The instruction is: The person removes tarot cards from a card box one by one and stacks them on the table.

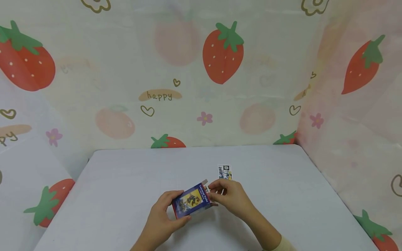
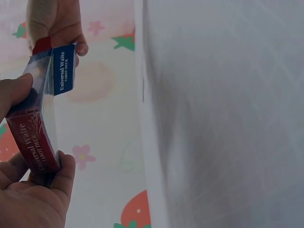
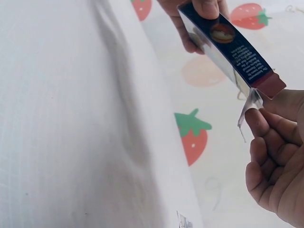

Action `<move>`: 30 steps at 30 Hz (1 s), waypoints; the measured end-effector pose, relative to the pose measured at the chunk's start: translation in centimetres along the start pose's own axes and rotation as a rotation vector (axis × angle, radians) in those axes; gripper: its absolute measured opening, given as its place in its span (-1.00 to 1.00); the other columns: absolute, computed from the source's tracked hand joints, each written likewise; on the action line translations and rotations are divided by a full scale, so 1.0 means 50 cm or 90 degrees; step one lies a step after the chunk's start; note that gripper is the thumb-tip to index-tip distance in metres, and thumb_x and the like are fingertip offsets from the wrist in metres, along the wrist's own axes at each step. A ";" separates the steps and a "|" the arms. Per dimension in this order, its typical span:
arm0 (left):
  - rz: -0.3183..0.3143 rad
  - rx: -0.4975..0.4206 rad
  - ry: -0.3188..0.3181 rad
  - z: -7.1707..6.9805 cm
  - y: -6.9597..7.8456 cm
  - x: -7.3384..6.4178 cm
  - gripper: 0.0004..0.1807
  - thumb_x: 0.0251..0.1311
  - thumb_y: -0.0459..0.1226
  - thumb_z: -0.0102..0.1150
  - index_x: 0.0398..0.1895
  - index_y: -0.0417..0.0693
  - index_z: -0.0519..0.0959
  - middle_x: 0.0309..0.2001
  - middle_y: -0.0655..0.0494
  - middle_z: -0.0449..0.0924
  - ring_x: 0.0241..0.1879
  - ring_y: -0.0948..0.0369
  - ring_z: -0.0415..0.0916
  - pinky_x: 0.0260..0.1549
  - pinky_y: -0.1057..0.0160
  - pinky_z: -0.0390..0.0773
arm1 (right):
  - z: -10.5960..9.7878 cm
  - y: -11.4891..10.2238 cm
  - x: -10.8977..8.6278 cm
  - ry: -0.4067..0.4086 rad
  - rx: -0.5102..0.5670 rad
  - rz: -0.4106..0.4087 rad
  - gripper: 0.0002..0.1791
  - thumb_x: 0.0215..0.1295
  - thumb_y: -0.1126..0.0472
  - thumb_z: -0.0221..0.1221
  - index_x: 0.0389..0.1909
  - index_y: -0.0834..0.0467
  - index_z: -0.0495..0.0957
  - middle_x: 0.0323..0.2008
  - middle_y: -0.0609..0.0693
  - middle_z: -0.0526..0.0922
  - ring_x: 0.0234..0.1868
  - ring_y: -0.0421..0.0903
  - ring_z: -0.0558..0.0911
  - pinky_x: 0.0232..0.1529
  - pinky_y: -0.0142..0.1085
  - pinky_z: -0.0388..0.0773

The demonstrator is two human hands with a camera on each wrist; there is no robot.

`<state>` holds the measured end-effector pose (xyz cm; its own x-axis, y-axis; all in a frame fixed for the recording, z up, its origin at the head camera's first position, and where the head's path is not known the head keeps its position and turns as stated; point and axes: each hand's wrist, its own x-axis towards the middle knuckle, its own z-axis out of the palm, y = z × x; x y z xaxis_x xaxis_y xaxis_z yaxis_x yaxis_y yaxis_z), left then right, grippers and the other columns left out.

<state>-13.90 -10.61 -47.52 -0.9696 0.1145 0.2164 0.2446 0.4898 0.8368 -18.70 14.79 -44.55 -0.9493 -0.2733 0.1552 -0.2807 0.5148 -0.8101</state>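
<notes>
A blue tarot card box (image 1: 189,202) with a yellow picture on its front is tilted above the white table. My left hand (image 1: 164,213) grips it by the closed end, thumb on the near side and fingers on the far side. That end is red (image 2: 32,137) in the left wrist view. At the opposite end the flaps stand open, among them a blue flap (image 2: 64,69) and a red flap (image 3: 269,85). There the thumb and index finger of my right hand (image 1: 233,200) pinch at the opening, the other fingers curled. Whatever lies between those fingertips is mostly hidden.
A small printed card (image 1: 224,170) lies on the white table (image 1: 135,174) just beyond my right hand, which partly covers it. Strawberry-patterned sheets (image 1: 188,69) hang behind the table and along both sides.
</notes>
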 end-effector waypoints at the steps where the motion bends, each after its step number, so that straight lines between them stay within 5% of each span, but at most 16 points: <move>1: 0.001 -0.002 0.000 0.000 0.000 0.000 -0.20 -0.17 -0.17 0.71 0.24 0.32 0.54 0.17 0.41 0.51 0.11 0.38 0.52 0.16 0.16 0.59 | 0.000 -0.001 0.000 0.002 0.000 0.001 -0.84 0.20 0.10 0.46 -0.23 -0.04 0.72 -0.42 -0.25 0.66 -0.35 -0.18 0.55 -0.35 -0.38 0.50; 21: -0.013 0.000 -0.002 0.002 -0.006 0.001 -0.20 -0.15 -0.04 0.69 0.25 0.36 0.53 0.17 0.39 0.51 0.12 0.34 0.52 0.16 0.14 0.60 | -0.016 -0.009 0.001 0.028 0.027 0.013 -0.82 0.22 0.16 0.45 -0.18 0.05 0.72 -0.43 -0.21 0.71 -0.38 -0.15 0.56 -0.36 -0.39 0.52; 30: -0.003 -0.013 0.006 0.003 -0.006 -0.001 -0.20 -0.17 -0.16 0.71 0.22 0.41 0.54 0.15 0.44 0.51 0.10 0.37 0.52 0.16 0.20 0.59 | -0.026 -0.004 0.004 0.036 0.036 0.002 -0.79 0.21 0.20 0.45 -0.15 0.05 0.71 -0.41 -0.19 0.73 -0.37 -0.15 0.60 -0.36 -0.39 0.56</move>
<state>-13.90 -10.64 -47.86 -0.9707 0.1043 0.2167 0.2401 0.4731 0.8477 -19.03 15.66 -43.63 -0.9570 -0.2252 0.1826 -0.2707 0.4685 -0.8410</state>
